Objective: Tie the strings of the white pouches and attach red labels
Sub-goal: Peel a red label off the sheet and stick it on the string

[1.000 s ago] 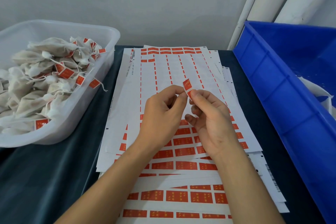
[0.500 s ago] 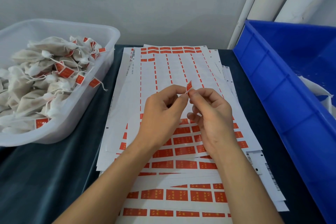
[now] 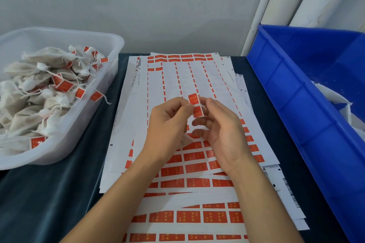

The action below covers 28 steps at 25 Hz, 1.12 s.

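a red label [image 3: 194, 104] stands upright, pinched above the label sheets [image 3: 189, 165]; tied, labelled white pouches [image 3: 41, 89] lie heaped at left.
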Tool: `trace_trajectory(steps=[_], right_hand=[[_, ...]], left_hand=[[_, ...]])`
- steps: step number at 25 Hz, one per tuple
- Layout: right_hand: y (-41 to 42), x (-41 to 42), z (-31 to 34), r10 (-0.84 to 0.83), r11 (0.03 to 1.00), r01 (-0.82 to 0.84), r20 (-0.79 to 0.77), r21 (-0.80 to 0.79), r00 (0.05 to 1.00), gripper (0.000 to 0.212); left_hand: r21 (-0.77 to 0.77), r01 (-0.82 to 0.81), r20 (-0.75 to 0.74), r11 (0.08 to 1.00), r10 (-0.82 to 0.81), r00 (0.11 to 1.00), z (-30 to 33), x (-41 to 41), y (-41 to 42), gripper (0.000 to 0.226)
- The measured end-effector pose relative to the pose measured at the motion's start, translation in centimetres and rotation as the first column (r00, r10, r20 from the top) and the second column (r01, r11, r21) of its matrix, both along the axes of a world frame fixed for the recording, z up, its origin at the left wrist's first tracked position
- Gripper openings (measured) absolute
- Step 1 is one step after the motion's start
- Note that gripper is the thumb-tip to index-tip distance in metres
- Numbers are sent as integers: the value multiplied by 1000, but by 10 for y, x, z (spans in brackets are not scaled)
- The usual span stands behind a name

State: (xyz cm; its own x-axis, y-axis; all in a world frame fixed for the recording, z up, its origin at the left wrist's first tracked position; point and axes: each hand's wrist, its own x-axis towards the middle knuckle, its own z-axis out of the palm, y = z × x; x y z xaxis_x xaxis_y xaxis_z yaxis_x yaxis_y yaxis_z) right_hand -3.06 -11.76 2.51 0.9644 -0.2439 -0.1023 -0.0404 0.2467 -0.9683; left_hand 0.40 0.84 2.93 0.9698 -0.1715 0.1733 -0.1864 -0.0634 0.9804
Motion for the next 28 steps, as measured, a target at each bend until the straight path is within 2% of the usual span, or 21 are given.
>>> trace_trajectory(steps=[3,11,15,19,24,28], right_hand=[[-1,-1,-2,-17,998,18,16,-63,1000,23],[0,0,-2,-103,925,134,105,-354,989,18],[-1,-3,-2,-109,898,164,154,-409,982,16],[-1,-2,-2,-118,918,180,190,-354,975,13],[0,-3,-3,-95,856,169,173,-488,980,7],[-2,-1,-5,-160,815,228,172,-533,972,7]], left_hand=[[-34,27,-7,999,-28,1000,1,0,0,36],[79,-57,38,995,54,998,0,2,-1,26],[117,-78,50,990,73,996,-1,3,-1,25],[135,-85,53,987,78,996,-2,4,0,25],[146,-41,73,988,31,997,-1,3,0,24],[257,-45,100,965,20,995,0,3,0,20]])
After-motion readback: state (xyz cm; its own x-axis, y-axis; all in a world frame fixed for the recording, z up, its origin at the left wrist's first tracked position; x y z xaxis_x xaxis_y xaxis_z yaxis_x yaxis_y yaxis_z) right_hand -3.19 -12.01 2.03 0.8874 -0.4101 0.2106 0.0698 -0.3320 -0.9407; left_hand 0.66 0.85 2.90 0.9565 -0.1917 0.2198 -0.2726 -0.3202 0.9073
